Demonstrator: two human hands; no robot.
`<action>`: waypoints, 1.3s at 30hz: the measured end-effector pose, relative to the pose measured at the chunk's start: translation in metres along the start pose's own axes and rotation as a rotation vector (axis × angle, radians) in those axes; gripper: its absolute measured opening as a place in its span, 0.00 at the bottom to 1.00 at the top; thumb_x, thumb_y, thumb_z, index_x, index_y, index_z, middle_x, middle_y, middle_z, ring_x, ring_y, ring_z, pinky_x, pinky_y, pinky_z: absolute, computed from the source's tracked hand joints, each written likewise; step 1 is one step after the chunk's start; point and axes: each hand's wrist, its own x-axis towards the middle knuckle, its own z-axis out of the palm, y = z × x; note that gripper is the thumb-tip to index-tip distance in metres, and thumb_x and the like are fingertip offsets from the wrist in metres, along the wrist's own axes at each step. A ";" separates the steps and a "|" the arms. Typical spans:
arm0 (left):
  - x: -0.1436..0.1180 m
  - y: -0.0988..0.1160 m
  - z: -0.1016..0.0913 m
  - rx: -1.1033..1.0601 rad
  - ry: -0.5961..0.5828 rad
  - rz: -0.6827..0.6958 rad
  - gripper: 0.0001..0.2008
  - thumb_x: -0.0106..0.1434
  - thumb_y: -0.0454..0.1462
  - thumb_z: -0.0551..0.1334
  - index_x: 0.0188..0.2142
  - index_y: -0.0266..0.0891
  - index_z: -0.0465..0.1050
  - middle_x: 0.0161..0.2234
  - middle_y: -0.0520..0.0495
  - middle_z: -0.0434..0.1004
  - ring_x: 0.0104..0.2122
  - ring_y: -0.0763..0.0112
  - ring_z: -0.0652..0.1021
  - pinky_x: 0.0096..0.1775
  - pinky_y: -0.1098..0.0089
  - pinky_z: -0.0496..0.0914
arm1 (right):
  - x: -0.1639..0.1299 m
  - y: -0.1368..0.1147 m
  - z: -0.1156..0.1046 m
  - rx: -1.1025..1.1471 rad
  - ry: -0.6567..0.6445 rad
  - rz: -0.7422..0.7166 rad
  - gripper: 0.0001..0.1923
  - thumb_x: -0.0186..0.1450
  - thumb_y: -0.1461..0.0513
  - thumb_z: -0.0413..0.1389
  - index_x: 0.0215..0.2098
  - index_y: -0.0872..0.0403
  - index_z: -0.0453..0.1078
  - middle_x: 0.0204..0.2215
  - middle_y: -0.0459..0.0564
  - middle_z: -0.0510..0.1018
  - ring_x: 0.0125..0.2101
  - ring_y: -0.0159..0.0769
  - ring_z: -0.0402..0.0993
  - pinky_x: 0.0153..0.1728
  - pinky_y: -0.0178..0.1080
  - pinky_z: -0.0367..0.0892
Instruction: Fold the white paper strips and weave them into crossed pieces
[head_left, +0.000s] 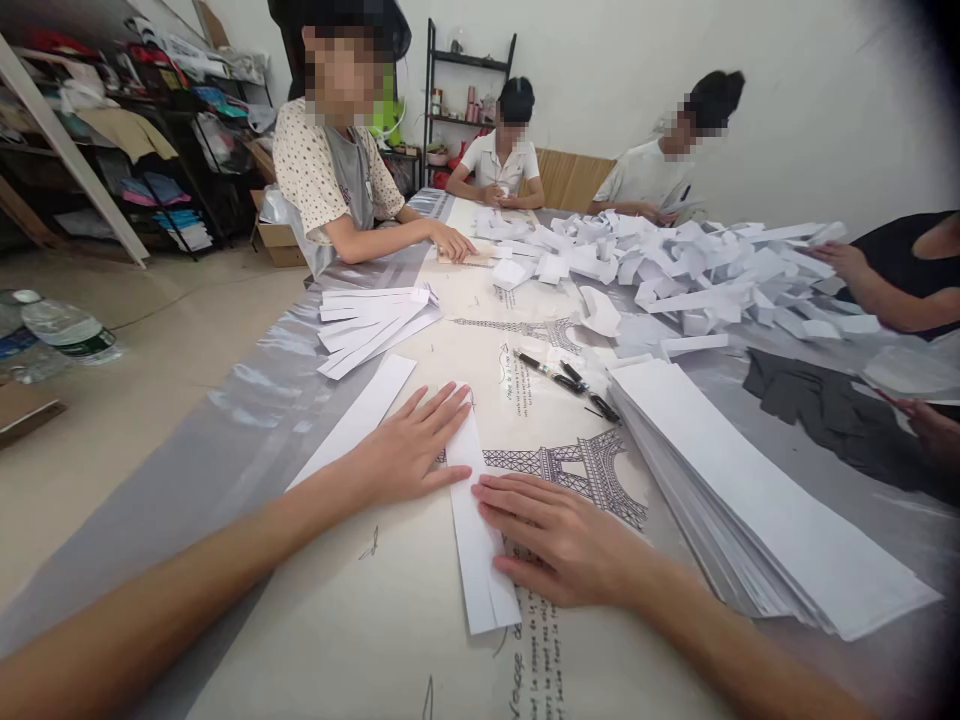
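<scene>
Forearms (195,585) at 8 and 4 o'clock: left hand (409,450) and right hand (559,535) lie flat and open on a white paper strip (466,520).
The strip lies between them on the table (337,640), left hand at its 10 o'clock, right at its 3, fingers extended, probably to keep it flat; farther out at 3 o'clock, a paper stack (750,480) sits, likely for easy reach.
</scene>
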 end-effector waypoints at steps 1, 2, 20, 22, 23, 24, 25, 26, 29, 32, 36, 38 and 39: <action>-0.002 0.005 0.002 0.034 0.026 0.001 0.38 0.76 0.55 0.46 0.72 0.29 0.48 0.73 0.31 0.45 0.73 0.49 0.49 0.70 0.49 0.48 | 0.000 0.001 0.001 -0.011 0.009 -0.013 0.22 0.74 0.56 0.54 0.59 0.63 0.72 0.59 0.62 0.76 0.61 0.46 0.72 0.62 0.52 0.71; -0.005 0.012 0.004 0.058 0.036 -0.001 0.35 0.77 0.52 0.46 0.71 0.26 0.50 0.72 0.28 0.47 0.73 0.48 0.50 0.70 0.51 0.50 | 0.000 0.001 0.001 -0.021 0.016 -0.021 0.22 0.74 0.55 0.54 0.58 0.64 0.72 0.59 0.63 0.77 0.61 0.47 0.73 0.62 0.52 0.71; -0.018 0.026 -0.017 -0.246 -0.306 -0.035 0.58 0.65 0.69 0.48 0.75 0.29 0.30 0.74 0.31 0.25 0.73 0.44 0.38 0.71 0.50 0.45 | -0.004 0.012 -0.002 0.080 -0.029 -0.008 0.19 0.73 0.53 0.58 0.54 0.57 0.76 0.58 0.56 0.78 0.62 0.43 0.72 0.66 0.53 0.65; -0.017 0.027 -0.019 -0.248 -0.310 -0.041 0.58 0.64 0.69 0.49 0.75 0.29 0.31 0.74 0.32 0.25 0.73 0.44 0.39 0.71 0.50 0.44 | -0.004 0.014 -0.003 0.089 -0.033 -0.020 0.19 0.73 0.53 0.58 0.53 0.57 0.76 0.59 0.56 0.77 0.62 0.43 0.71 0.66 0.52 0.64; -0.017 0.027 -0.020 -0.247 -0.317 -0.046 0.58 0.64 0.70 0.48 0.75 0.29 0.32 0.74 0.32 0.25 0.73 0.44 0.39 0.71 0.50 0.44 | -0.004 0.015 -0.003 0.091 -0.030 -0.026 0.19 0.73 0.53 0.58 0.52 0.57 0.76 0.59 0.56 0.78 0.62 0.43 0.71 0.66 0.52 0.64; -0.016 0.028 -0.020 -0.246 -0.326 -0.051 0.59 0.64 0.70 0.48 0.75 0.28 0.33 0.74 0.32 0.24 0.73 0.45 0.38 0.71 0.50 0.44 | -0.004 0.015 -0.003 0.091 -0.024 -0.031 0.18 0.73 0.53 0.58 0.52 0.58 0.76 0.58 0.56 0.78 0.62 0.43 0.71 0.66 0.52 0.64; -0.016 0.028 -0.021 -0.246 -0.336 -0.055 0.59 0.63 0.70 0.48 0.75 0.27 0.33 0.74 0.31 0.24 0.73 0.45 0.38 0.71 0.51 0.44 | -0.004 0.015 -0.003 0.090 -0.016 -0.034 0.18 0.72 0.53 0.58 0.52 0.58 0.76 0.58 0.57 0.78 0.62 0.43 0.72 0.66 0.52 0.65; -0.016 0.028 -0.021 -0.246 -0.343 -0.058 0.60 0.63 0.70 0.48 0.75 0.26 0.34 0.74 0.31 0.24 0.73 0.45 0.38 0.71 0.51 0.44 | -0.004 0.014 -0.003 0.088 -0.006 -0.040 0.18 0.72 0.53 0.58 0.52 0.59 0.76 0.58 0.57 0.78 0.62 0.44 0.72 0.65 0.52 0.67; -0.016 0.027 -0.021 -0.259 -0.343 -0.059 0.60 0.63 0.70 0.48 0.75 0.27 0.32 0.74 0.32 0.23 0.73 0.44 0.37 0.71 0.50 0.44 | -0.007 0.006 -0.004 0.078 0.027 -0.084 0.15 0.73 0.58 0.58 0.51 0.60 0.76 0.54 0.58 0.81 0.60 0.43 0.73 0.61 0.49 0.71; -0.016 0.026 -0.020 -0.266 -0.332 -0.051 0.59 0.63 0.70 0.48 0.75 0.29 0.30 0.74 0.33 0.22 0.73 0.44 0.37 0.71 0.49 0.44 | -0.014 -0.010 -0.007 0.055 0.060 -0.120 0.11 0.72 0.63 0.57 0.50 0.60 0.77 0.49 0.56 0.83 0.57 0.41 0.76 0.60 0.46 0.73; -0.017 0.025 -0.017 -0.250 -0.316 -0.037 0.58 0.64 0.69 0.49 0.75 0.31 0.29 0.74 0.34 0.22 0.73 0.44 0.37 0.71 0.50 0.43 | -0.025 -0.031 -0.011 0.051 0.076 -0.121 0.12 0.69 0.66 0.57 0.50 0.61 0.77 0.45 0.56 0.84 0.55 0.41 0.77 0.59 0.44 0.73; -0.017 0.024 -0.017 -0.241 -0.316 -0.034 0.58 0.64 0.69 0.49 0.75 0.30 0.29 0.74 0.34 0.22 0.73 0.45 0.37 0.71 0.50 0.43 | -0.029 -0.036 -0.012 0.066 0.065 -0.123 0.13 0.69 0.67 0.57 0.50 0.62 0.76 0.44 0.56 0.84 0.55 0.40 0.77 0.60 0.42 0.72; -0.016 0.024 -0.017 -0.236 -0.322 -0.036 0.59 0.64 0.70 0.48 0.75 0.30 0.29 0.74 0.33 0.22 0.73 0.45 0.37 0.71 0.50 0.42 | -0.030 -0.037 -0.012 0.074 0.060 -0.120 0.13 0.69 0.67 0.57 0.51 0.62 0.76 0.43 0.55 0.84 0.54 0.40 0.78 0.60 0.42 0.72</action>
